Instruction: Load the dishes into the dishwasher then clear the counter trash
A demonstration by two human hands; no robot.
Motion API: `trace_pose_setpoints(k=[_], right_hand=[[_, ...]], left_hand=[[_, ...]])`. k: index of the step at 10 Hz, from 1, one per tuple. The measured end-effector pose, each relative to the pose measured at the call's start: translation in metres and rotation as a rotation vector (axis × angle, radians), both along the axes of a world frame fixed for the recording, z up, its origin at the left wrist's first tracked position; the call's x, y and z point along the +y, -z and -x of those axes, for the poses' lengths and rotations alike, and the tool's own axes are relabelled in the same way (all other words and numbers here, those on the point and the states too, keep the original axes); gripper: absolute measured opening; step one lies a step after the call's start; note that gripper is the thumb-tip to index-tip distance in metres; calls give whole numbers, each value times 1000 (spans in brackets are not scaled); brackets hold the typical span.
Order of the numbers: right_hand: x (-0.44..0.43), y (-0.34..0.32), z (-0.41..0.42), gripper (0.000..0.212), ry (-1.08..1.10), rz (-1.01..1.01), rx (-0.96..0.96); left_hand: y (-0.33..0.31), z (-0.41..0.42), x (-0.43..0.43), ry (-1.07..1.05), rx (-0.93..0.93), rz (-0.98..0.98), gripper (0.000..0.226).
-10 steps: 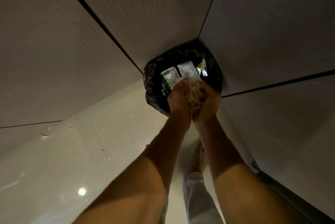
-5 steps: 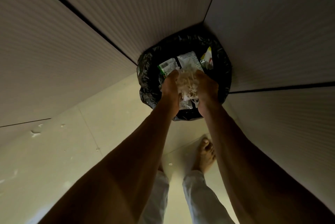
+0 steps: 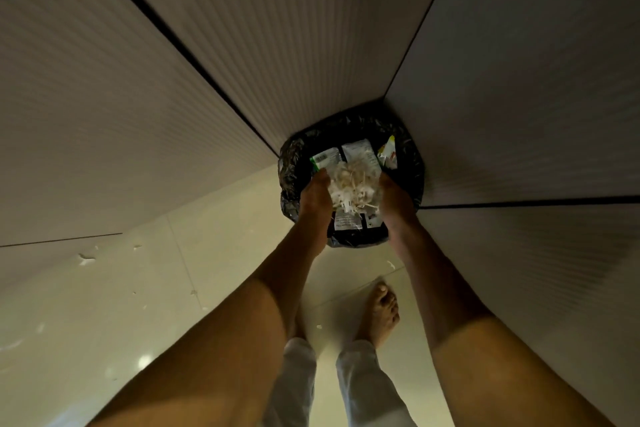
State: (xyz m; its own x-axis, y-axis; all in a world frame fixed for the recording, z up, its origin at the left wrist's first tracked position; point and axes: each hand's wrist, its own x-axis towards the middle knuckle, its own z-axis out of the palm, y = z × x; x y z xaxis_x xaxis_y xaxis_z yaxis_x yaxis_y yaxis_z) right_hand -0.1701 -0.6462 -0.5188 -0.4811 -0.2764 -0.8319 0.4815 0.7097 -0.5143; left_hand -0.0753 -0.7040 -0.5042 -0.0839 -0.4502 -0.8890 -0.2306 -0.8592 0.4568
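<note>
A bin lined with a black bag (image 3: 290,163) stands in the corner between two pale cabinet fronts. Printed wrappers (image 3: 360,149) and a yellow-white packet (image 3: 388,151) lie inside it. My left hand (image 3: 314,196) and my right hand (image 3: 395,196) hang over the bin's mouth, a little apart, palms facing each other. A loose clump of white shredded scraps (image 3: 353,184) spreads between the palms above the wrappers. The fingers look relaxed rather than curled round the clump.
Ribbed cabinet panels (image 3: 173,80) close in on the left and right of the bin. The glossy tiled floor (image 3: 104,305) carries small white scraps (image 3: 85,258). My bare foot (image 3: 379,312) stands just short of the bin.
My hands were pressed together round the scraps a second ago. They have since drawn apart over the bin, and the clump has loosened and spread between them.
</note>
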Motion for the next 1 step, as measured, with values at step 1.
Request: trace_pose_setpoints(k=[1], right_hand=[[13,-18,-2,41,-12,-25,3]], left_hand=[[-32,-11,7,36,54,-2,46]])
